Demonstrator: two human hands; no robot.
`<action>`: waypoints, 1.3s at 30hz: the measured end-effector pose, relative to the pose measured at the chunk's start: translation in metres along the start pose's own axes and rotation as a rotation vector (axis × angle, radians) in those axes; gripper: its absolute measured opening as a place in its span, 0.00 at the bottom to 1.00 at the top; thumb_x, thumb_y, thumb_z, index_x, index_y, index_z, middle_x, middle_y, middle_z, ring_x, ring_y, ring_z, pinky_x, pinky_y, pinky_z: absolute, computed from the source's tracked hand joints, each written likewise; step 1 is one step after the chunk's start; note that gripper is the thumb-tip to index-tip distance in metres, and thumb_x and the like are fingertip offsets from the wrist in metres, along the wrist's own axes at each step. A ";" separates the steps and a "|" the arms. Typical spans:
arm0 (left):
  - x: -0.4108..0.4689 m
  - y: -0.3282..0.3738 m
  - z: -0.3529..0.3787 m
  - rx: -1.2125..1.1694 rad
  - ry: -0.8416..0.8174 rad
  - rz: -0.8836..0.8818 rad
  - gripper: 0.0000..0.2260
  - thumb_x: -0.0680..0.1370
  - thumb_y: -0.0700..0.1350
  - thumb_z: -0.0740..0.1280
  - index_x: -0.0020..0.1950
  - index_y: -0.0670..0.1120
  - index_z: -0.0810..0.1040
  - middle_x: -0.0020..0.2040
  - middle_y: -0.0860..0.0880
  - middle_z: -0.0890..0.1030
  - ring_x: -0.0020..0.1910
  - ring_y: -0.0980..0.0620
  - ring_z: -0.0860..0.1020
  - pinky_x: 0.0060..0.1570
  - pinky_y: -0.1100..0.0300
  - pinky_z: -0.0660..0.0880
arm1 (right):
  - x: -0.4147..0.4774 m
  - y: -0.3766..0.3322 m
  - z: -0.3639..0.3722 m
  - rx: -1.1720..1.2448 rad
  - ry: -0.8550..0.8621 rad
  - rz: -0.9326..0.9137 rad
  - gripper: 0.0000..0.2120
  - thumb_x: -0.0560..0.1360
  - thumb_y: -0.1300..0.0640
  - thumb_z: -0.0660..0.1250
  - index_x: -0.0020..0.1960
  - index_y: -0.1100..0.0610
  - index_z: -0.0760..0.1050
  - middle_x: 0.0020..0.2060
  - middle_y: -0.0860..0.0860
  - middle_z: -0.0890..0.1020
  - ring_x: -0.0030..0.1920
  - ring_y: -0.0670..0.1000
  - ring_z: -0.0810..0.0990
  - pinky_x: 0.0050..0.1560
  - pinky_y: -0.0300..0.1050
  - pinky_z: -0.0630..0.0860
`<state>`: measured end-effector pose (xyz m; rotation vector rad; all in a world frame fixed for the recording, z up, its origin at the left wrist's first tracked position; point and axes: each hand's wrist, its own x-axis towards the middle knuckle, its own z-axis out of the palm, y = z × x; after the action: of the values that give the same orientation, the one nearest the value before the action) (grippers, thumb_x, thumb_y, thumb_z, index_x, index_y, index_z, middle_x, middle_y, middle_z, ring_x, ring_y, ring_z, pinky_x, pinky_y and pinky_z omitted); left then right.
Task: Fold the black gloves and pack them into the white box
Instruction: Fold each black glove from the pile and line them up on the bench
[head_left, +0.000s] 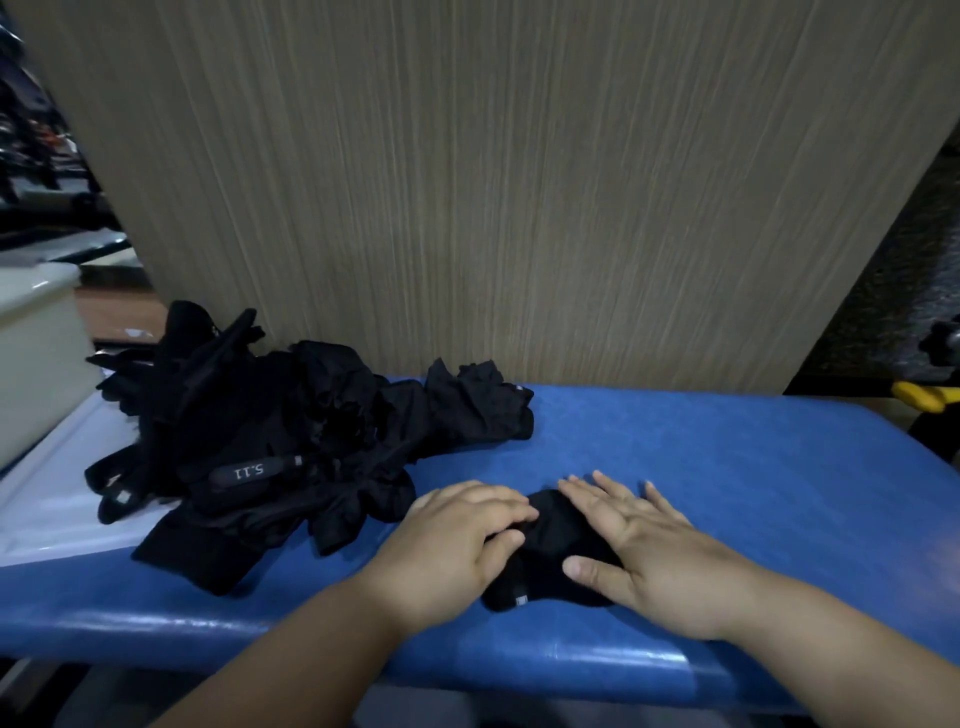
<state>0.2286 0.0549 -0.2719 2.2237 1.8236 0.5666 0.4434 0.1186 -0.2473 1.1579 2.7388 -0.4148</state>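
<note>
I see my left hand (457, 545) and right hand (641, 545) pressing a folded black glove (550, 538) onto the blue surface (727, 467), fingers nearly straight and gripping nothing. The pile of black gloves (270, 431) lies just to its left.

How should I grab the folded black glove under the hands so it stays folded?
Probably pinch the folded glove across its thick middle from above, thumb on one side, fingers on the other. It lies flat on the blue table as a layered bundle, so squeezing all layers together should keep it shut. The left hand and right hand press on it.
</note>
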 end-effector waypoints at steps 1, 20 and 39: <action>-0.001 -0.002 0.000 -0.001 0.008 -0.006 0.21 0.77 0.59 0.52 0.68 0.60 0.71 0.67 0.65 0.70 0.68 0.63 0.64 0.69 0.56 0.61 | 0.001 0.000 -0.002 0.013 0.020 0.007 0.40 0.72 0.29 0.46 0.78 0.44 0.39 0.77 0.40 0.47 0.75 0.39 0.38 0.76 0.49 0.36; -0.006 -0.014 -0.022 -0.261 0.229 -0.430 0.36 0.70 0.67 0.66 0.74 0.58 0.57 0.73 0.59 0.60 0.74 0.55 0.51 0.74 0.51 0.55 | 0.120 -0.020 -0.024 0.114 0.544 -0.061 0.17 0.76 0.54 0.67 0.64 0.45 0.76 0.66 0.44 0.71 0.69 0.48 0.63 0.68 0.40 0.60; 0.006 -0.013 -0.022 -0.250 0.347 -0.504 0.32 0.72 0.64 0.66 0.73 0.61 0.60 0.72 0.63 0.62 0.72 0.54 0.54 0.72 0.52 0.58 | 0.068 -0.016 -0.044 0.942 0.825 -0.120 0.07 0.78 0.62 0.65 0.45 0.54 0.80 0.38 0.51 0.83 0.40 0.47 0.81 0.44 0.37 0.76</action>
<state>0.2088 0.0620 -0.2563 1.4917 2.2210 1.0446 0.3834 0.1674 -0.2179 1.6087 3.3861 -1.7205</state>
